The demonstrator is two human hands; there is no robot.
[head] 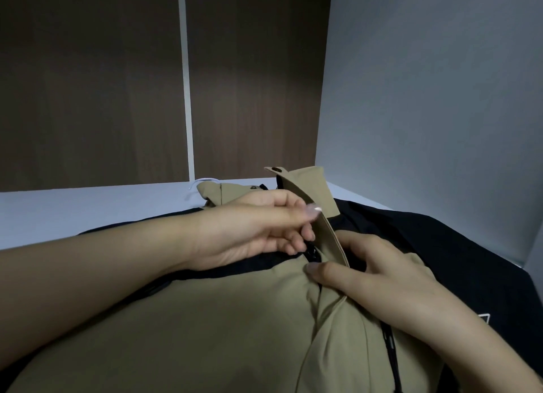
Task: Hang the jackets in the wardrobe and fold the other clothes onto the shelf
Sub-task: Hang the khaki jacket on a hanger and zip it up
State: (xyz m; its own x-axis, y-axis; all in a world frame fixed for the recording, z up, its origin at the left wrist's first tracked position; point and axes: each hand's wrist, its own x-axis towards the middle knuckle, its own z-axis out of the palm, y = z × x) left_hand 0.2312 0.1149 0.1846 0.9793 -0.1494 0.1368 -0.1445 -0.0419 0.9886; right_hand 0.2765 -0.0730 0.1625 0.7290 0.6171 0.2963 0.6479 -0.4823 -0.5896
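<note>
Apparently the small black zipper pull [310, 247] is pinched by the curled fingers of the left hand [258, 231], while the khaki-and-black zip-front jacket [205, 319], laid flat on the white shelf [73, 210], is pressed down by the spread right hand [379, 278]. If the loose khaki storm flap [329, 231] is drawn into the teeth, the slider is likely to be jammed and the jacket dragged askew.

Bare white shelf [88, 207] lies open to the left, only a white hanger hook [196, 184] poking up at the back. The khaki jacket [205, 319] and black garment [440, 245] cover centre and right. Grey side wall [435, 99] and brown back panel [94, 84] close things off.
</note>
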